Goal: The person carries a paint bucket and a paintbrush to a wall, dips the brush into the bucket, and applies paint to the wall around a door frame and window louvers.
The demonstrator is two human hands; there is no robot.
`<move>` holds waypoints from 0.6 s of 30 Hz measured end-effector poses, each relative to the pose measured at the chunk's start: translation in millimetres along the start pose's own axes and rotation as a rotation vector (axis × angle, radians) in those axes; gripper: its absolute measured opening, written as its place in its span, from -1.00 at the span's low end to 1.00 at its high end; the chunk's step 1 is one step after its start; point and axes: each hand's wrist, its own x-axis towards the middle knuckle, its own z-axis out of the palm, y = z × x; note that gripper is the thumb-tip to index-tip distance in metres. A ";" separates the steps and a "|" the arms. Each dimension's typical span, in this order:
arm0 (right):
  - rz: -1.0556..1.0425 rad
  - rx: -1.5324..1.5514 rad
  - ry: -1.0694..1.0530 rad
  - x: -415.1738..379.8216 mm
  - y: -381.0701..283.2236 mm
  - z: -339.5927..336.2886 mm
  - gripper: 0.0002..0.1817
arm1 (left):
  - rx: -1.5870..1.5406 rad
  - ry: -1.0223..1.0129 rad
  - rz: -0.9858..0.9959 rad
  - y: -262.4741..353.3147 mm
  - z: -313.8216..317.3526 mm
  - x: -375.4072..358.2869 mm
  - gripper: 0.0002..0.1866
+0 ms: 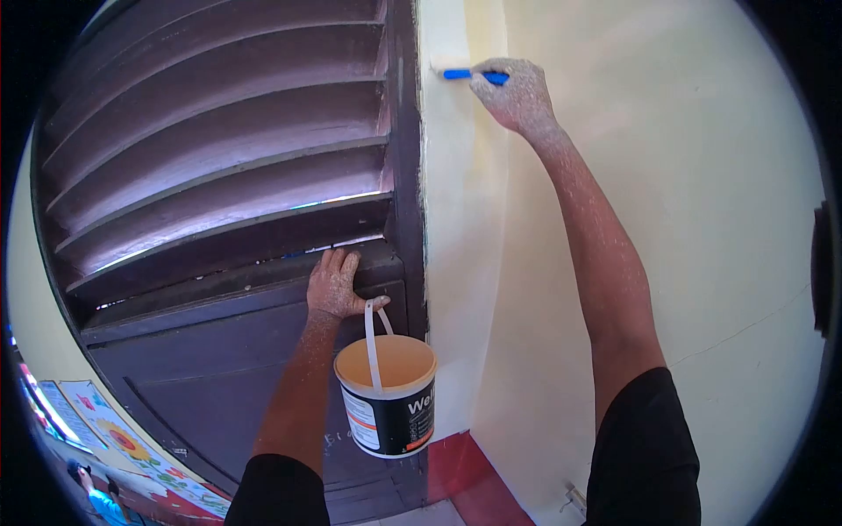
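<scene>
My right hand (pixel 517 95), speckled with pale paint, is closed around the blue handle of a paintbrush (pixel 457 74). The brush's pale bristles meet the cream wall strip (pixel 447 131) close to the dark frame edge. Lower down, my left hand (pixel 333 285) rests its fingers on the ledge (pixel 263 296) under the louvers. From its thumb hangs a paint bucket (pixel 392 421) by a white handle. The bucket has a black and white label, and its inside looks cream-coloured; the paint level is hard to make out.
Dark slatted louvers (pixel 228 105) sit above a dark panel (pixel 263 394) on the left. A cream wall (pixel 667 219) fills the right, with a red band (pixel 465 473) low down. A person in blue (pixel 105 507) and a flower poster (pixel 127 440) appear at lower left.
</scene>
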 end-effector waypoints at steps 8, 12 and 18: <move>0.219 0.162 -0.239 -131.7 -31.2 -10.6 -0.81 | -0.040 0.132 0.072 -4.1 7.3 0.2 0.04; 0.317 0.286 -0.316 -211.4 -50.3 -11.6 -0.80 | -0.061 0.043 0.020 0.1 0.5 3.1 0.04; 0.503 0.316 -0.596 -321.4 -80.4 -22.8 -0.79 | 0.007 -0.003 -0.041 4.3 1.9 3.0 0.03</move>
